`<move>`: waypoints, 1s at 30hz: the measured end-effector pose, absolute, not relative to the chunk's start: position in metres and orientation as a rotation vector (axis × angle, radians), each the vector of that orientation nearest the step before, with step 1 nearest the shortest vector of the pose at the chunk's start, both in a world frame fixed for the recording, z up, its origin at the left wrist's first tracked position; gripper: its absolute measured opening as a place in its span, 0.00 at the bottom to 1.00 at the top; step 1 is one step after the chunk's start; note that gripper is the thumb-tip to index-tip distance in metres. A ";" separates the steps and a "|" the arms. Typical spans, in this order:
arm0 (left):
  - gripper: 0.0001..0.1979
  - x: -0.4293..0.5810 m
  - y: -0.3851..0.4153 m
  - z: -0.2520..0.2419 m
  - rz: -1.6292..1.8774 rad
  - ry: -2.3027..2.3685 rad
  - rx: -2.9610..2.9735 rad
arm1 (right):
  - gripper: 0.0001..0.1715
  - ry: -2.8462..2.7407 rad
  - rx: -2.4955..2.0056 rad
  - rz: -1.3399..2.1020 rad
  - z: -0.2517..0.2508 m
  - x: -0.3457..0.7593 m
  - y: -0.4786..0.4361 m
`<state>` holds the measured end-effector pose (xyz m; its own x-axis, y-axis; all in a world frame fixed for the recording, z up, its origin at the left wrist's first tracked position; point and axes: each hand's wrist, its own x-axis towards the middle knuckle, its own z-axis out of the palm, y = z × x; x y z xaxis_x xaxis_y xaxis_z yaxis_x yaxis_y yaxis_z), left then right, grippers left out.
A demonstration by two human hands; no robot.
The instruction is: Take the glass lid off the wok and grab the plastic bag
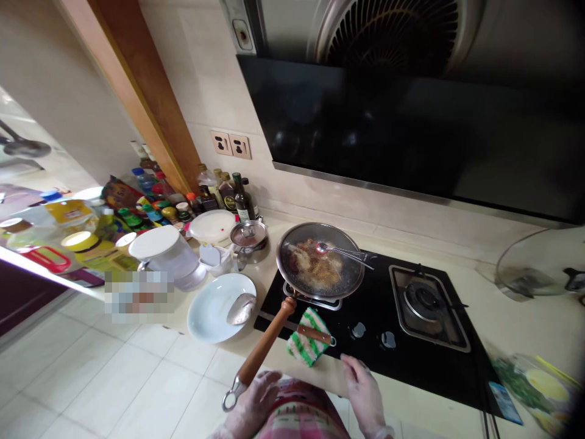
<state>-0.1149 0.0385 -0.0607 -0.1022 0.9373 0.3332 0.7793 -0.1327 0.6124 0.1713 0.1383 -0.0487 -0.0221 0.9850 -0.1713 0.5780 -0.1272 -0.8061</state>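
Note:
My left hand, in a clear plastic glove, is beside the ringed end of the wooden pan handle, fingers loosely bent and empty; I cannot tell whether it touches. My right hand, also gloved, is open at the counter's front edge, below the hob knobs. Brown food bubbles in the frying pan on the left burner, a shiny metal utensil lying across it. A spatula stretches from the white plate to a green-and-white striped cloth, its wooden handle on the cloth.
Bottles and jars crowd the left corner, with a white-lidded pitcher and a small lidded pot. At right are the second burner, chopsticks and a glass lid. A range hood hangs overhead.

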 end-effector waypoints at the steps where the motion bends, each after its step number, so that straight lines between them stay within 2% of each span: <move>1: 0.13 -0.115 0.038 -0.061 1.043 1.900 1.929 | 0.23 -1.629 -1.745 1.035 -0.049 0.171 0.138; 14: 0.11 -0.117 0.038 -0.066 0.958 1.871 1.903 | 0.23 -1.592 -1.750 1.065 -0.040 0.169 0.137; 20: 0.16 -0.114 0.039 -0.059 1.128 1.874 2.024 | 0.21 -1.621 -1.729 1.018 -0.037 0.168 0.136; 30: 0.20 -0.112 0.039 -0.053 1.075 1.879 1.985 | 0.22 -1.647 -1.713 1.015 -0.040 0.169 0.135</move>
